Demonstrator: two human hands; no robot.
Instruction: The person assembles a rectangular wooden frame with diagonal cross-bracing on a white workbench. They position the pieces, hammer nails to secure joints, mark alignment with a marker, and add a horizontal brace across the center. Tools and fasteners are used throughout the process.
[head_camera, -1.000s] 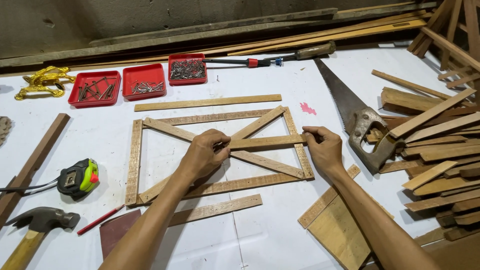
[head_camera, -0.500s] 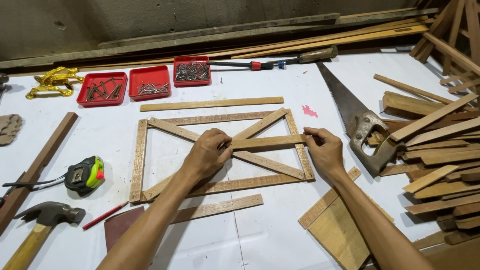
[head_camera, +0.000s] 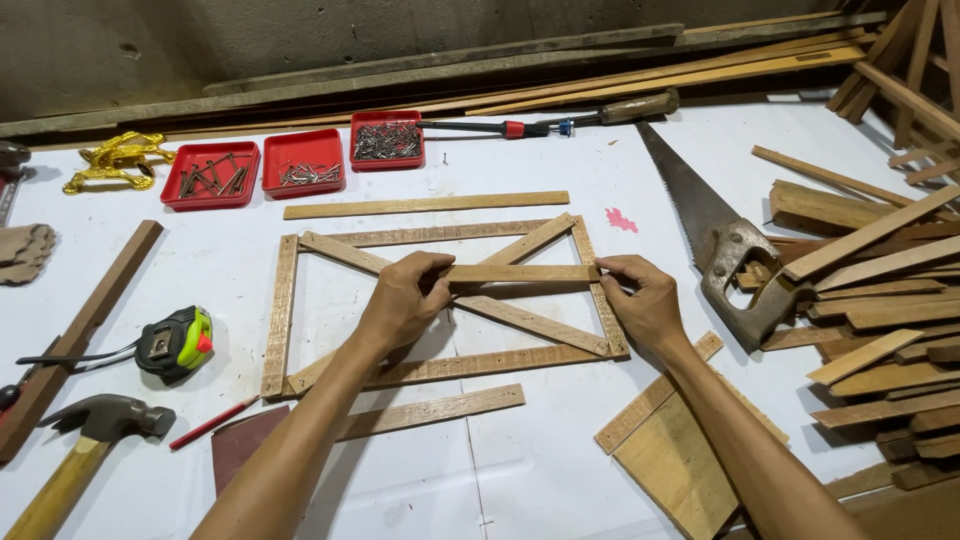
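both hands pinch one short wooden strip (head_camera: 520, 272) by its ends, left hand (head_camera: 405, 300) at the left end, right hand (head_camera: 640, 300) at the right, long axis lying left-right across the crossed rectangular wooden frame (head_camera: 282, 300) on the white table (head_camera: 540, 450).

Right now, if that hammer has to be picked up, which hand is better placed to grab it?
Probably the left hand. The hammer lies at the near left edge of the table, on that hand's side. The right hand pinches the short strip at the frame's far right and would have to cross over.
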